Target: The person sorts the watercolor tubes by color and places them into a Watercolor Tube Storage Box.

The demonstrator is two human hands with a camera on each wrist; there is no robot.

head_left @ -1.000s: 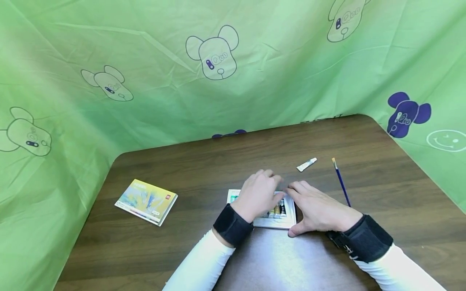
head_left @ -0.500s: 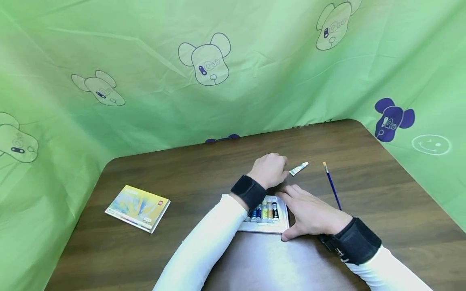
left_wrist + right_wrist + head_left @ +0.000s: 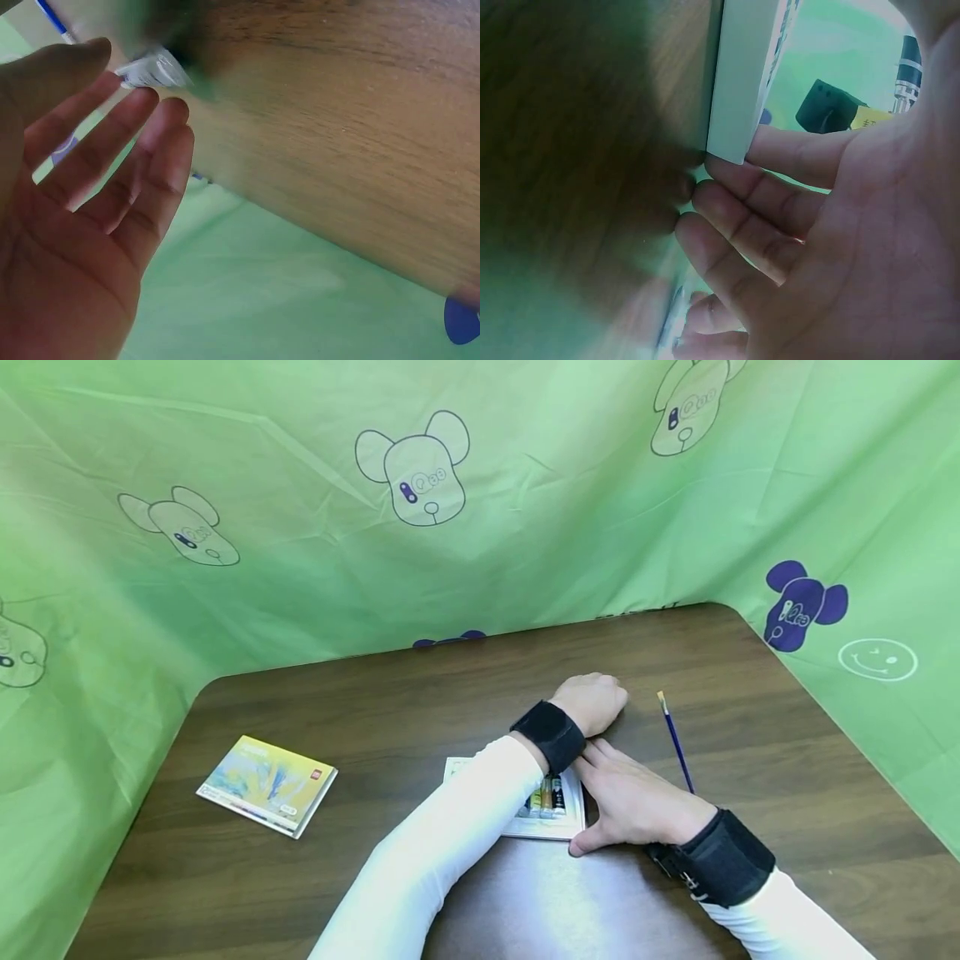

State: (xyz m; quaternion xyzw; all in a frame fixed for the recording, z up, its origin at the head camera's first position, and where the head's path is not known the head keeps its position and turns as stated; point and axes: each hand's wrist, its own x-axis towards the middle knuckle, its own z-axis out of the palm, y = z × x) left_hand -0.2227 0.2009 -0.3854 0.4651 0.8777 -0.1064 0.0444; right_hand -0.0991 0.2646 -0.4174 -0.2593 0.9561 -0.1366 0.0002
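Note:
My left hand [image 3: 595,703] reaches across my right hand, its back covering a small white paint tube in the head view. In the left wrist view, the tube [image 3: 154,69] lies right at the fingertips, with thumb and fingers apart and loosely bent. My right hand [image 3: 647,793] holds the right end of a white box of paint tubes [image 3: 551,831], thumb at the near corner and fingers at the far one. The right wrist view shows the box's side [image 3: 739,90] with the fingers [image 3: 727,176] around its corner. My left sleeve hides much of the box.
A blue-handled paintbrush [image 3: 677,745] lies right of the hands, its lower end behind the right hand. A yellow illustrated pad [image 3: 267,785] sits at the left of the wooden table [image 3: 360,893]. Green printed cloth [image 3: 315,593] hangs behind and beside the table.
My left hand has moved from above the paint box to the far right, over the paint tube, which is now hidden in the head view. My right hand stays at the box.

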